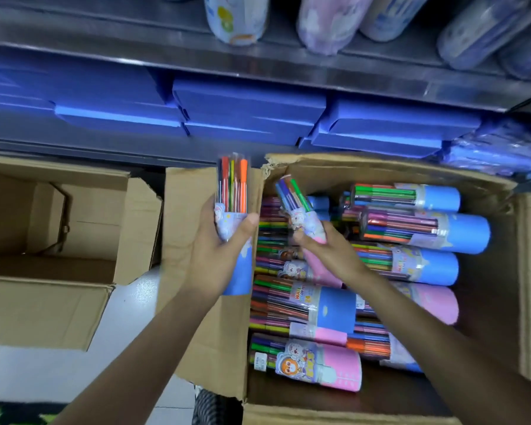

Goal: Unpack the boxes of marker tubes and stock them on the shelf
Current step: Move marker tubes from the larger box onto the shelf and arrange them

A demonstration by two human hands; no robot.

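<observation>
1. A pale tiled floor (129, 305) carries two brown cardboard boxes side by side.
2. The left box (43, 308) stands open, its inside bare cardboard.
3. The right box (215, 342) stands just beside it, flaps up, with marker tubes (313, 302) lying on their sides inside.
4. Behind both runs a metal shelf (319, 72); along its upper ledge sit patterned tubes (236, 16) in a row.
5. On the level below, flat blue boxes (249, 111) lie stacked edge to edge.
</observation>
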